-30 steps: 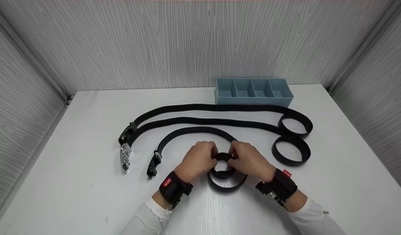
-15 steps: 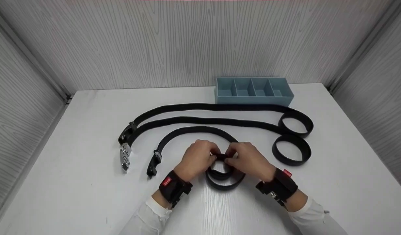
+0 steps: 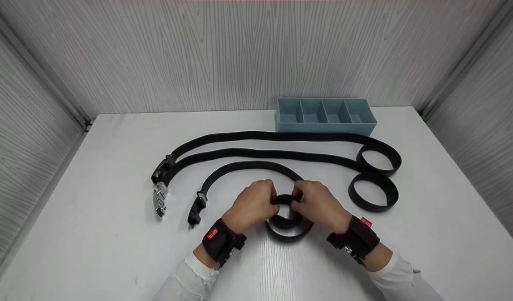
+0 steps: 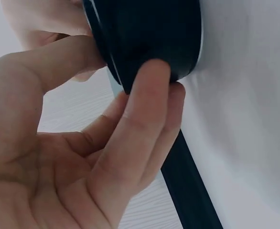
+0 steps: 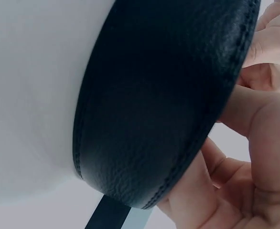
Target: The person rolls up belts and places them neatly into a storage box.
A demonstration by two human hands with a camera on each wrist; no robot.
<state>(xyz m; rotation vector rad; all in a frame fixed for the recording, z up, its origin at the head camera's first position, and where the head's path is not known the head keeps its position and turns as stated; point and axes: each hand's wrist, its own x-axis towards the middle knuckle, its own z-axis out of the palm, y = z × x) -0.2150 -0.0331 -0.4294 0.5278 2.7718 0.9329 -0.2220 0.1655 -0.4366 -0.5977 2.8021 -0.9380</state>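
Note:
A black leather belt (image 3: 247, 166) lies nearest the person, its buckle (image 3: 196, 209) at the left and its other end coiled into rings on edge. My left hand (image 3: 253, 205) pinches the coil's far left side, thumb inside and fingers outside. Opposite it, my right hand (image 3: 321, 205) pinches the far right side of the same coil. In the left wrist view the left fingers (image 4: 139, 112) press against the dark band. Stitched leather of the coil (image 5: 145, 109) fills the right wrist view and covers part of the right fingers.
Two more black belts, a back one (image 3: 239, 136) and a middle one (image 3: 256, 154), stretch behind the hands. Their coiled ends stand at the right, their metal buckles (image 3: 159, 200) at the left. A blue-grey four-slot tray (image 3: 326, 127) stands against the back wall.
The hands drew slightly closer together at the coil, then parted again. The inner ring shifted a little under the fingers. The other belts and the tray stay put.

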